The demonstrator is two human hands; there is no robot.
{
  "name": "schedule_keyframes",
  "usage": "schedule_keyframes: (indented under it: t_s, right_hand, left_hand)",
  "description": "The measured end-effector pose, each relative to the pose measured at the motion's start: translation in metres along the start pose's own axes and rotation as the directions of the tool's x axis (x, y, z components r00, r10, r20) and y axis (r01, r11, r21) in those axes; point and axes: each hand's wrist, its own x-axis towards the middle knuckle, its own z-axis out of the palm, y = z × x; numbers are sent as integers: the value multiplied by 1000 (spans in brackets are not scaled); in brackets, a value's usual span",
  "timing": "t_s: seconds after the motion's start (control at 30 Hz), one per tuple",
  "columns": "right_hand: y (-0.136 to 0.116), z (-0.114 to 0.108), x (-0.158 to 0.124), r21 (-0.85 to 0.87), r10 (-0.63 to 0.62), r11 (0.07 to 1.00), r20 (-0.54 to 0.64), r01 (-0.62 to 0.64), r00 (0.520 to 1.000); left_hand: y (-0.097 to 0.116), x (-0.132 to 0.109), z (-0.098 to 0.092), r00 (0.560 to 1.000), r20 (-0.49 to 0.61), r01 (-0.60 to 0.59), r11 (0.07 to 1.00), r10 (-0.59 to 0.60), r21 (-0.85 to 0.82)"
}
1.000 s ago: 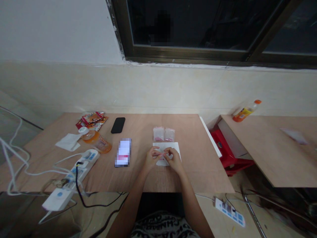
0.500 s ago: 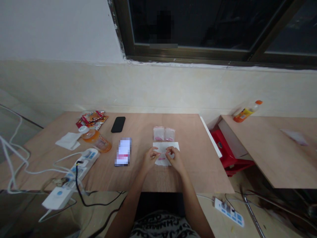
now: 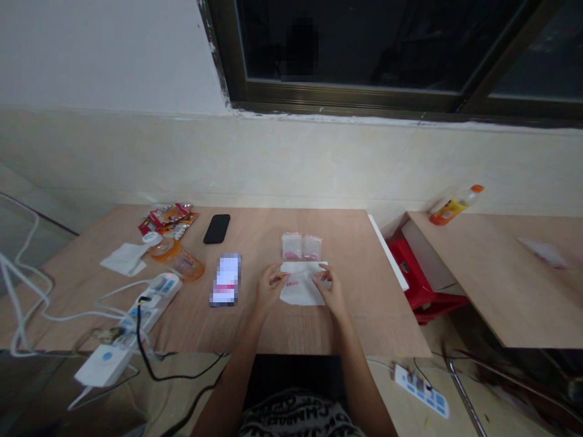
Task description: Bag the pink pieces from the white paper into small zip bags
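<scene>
A white paper sheet (image 3: 303, 294) lies on the wooden table in front of me, with small pink pieces (image 3: 292, 283) on its left part. My left hand (image 3: 272, 284) is at the sheet's left edge, thumb and index finger close together; what they hold, if anything, is too small to name. At the right side of the sheet my right hand (image 3: 328, 284) has its fingers curled in a pinch, and nothing clear shows between them. Just beyond the sheet, two small clear bags (image 3: 291, 246) with pink contents lie side by side.
To the left are a lit phone (image 3: 226, 279), a black phone (image 3: 217, 229), an orange drink bottle (image 3: 180, 260), tissue (image 3: 124, 259), snack packets (image 3: 170, 220) and a power strip (image 3: 150, 309) with cables. A red stool (image 3: 416, 279) and a second table (image 3: 492, 267) stand right.
My hands have moved apart, the left one leftward and the right one rightward. More of the white sheet and the pink pieces now shows between them.
</scene>
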Motion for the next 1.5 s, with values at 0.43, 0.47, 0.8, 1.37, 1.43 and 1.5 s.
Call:
schedule_keyframes:
  t_s: [0.43,0.47,0.8,1.37,1.43,1.5]
  right_hand:
    - [26,-19,7,28,181,983,-204,-179,962]
    - [26,-19,7,17,179,984,-195,-179,964]
    - [28,-18,7,-45,169,982,-189,-181,967]
    - [33,-19,8,-124,157,976,-186,-181,970]
    - [34,-19,8,-111,166,976,-178,-188,970]
    - [34,-19,7,-102,170,977,-169,-189,971]
  left_hand:
    - [72,38,11,956,-35,-281,944,291,174]
    - [69,42,12,959,-48,-269,952,279,148]
    - [18,126,26,997,38,-68,996,71,-63]
    - [-19,101,17,964,-246,-89,994,100,58]
    - [-23,81,14,961,-274,-31,998,45,56]
    - [-25,65,12,959,-283,-6,1000,11,18]
